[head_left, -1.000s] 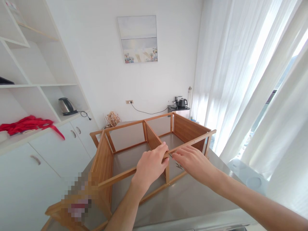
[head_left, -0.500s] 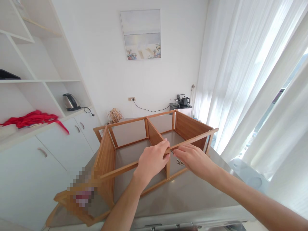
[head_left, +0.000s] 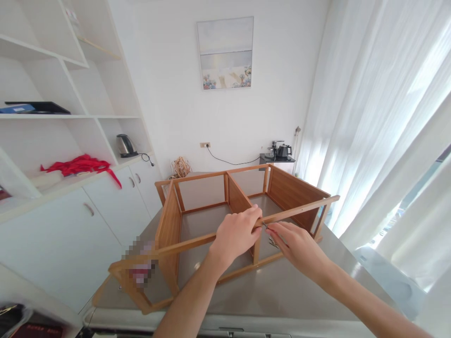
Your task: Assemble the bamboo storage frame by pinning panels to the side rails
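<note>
A wooden shelf unit (head_left: 169, 220) lies on its side on a grey table (head_left: 271, 295). My left hand (head_left: 237, 231) is closed over its near upper rail (head_left: 299, 209), where the middle shelf board (head_left: 239, 188) meets it. Just to the right, the fingertips of my right hand (head_left: 299, 241) pinch a thin metal piece (head_left: 265, 226) against the same rail. Its far end is hidden, so I cannot tell whether it is a screw or a key. Several loose screws (head_left: 273, 242) lie on the table beneath, partly behind my right hand.
White cabinets with open shelves (head_left: 116, 202) stand on the left, holding a kettle (head_left: 126, 145) and red cloth (head_left: 79, 165). A coffee maker (head_left: 278, 149) sits at the back by the wall. White curtains (head_left: 355, 117) hang on the right.
The view has swung left, so everything sits further right in the picture. Both hands stay at the same joint; my right hand has tilted slightly, and the metal piece in its fingers shows more clearly.
</note>
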### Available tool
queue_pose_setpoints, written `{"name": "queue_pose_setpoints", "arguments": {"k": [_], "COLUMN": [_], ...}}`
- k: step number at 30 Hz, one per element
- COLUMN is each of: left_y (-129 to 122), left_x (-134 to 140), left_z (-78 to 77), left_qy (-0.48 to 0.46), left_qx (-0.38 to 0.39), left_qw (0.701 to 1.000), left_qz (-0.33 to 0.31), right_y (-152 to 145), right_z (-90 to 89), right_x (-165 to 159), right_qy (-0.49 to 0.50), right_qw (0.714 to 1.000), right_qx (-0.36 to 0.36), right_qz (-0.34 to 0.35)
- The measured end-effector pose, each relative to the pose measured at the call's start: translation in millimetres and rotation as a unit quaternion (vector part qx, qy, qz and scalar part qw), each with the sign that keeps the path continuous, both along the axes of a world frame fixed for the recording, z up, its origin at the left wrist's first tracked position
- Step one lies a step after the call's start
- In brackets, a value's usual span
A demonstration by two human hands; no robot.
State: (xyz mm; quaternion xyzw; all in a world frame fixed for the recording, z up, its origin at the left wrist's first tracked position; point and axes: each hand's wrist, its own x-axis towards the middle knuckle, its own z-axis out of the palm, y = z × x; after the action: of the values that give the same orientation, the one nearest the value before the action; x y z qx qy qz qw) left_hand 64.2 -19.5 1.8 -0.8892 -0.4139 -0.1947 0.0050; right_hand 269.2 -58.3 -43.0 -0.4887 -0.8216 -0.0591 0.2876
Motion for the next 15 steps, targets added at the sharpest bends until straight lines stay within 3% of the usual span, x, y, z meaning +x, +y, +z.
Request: {"name": "queue_pose_setpoints", "arguments": {"k": [4, 8, 15], "left_y": [-1.2, -3.7, -2.1], "left_x": [1.1, 1.2, 5.2], "left_z": [3.4, 3.3, -6.4], "left_qy": [-0.009, -0.015, -0.021], "left_qx": [0.009, 0.035, 0.104], "left_qw": [1.0, 0.999, 0.994], "left_qz": [-0.006, 0.008, 0.023], "right_y": [2.4, 3.3, 20.3], "right_z": [-3.5, -11.4, -59.7], "right_x": [5.2, 18.2, 55.9], "right_qy": [-0.046, -0.032, -0.029], "right_qw": [0.997, 0.995, 0.99], "right_qx": [0.065, 0.096, 0.137], "right_qz": [0.008, 0.009, -0.009]}}
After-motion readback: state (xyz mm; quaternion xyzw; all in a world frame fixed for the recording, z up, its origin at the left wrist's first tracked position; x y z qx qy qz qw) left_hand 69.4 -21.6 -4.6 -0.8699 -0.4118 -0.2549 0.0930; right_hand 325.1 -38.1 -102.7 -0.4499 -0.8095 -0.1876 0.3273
